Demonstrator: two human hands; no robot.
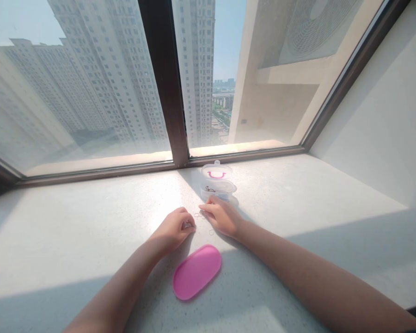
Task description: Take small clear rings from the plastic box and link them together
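Observation:
My left hand [175,228] rests on the white sill with its fingers curled into a pinch; whatever it pinches is too small to name. My right hand [222,215] lies just to its right, fingers bent down onto the sill beside several tiny clear rubber rings [198,214]. A small clear plastic box [217,186] with its lid up and a pink clasp stands right behind my right hand. A pink oval lid [197,271] lies flat on the sill between my forearms.
The white stone window sill [72,231] runs wide to both sides. A dark window frame [166,92] and glass stand right behind the box. A white wall [384,115] rises on the right.

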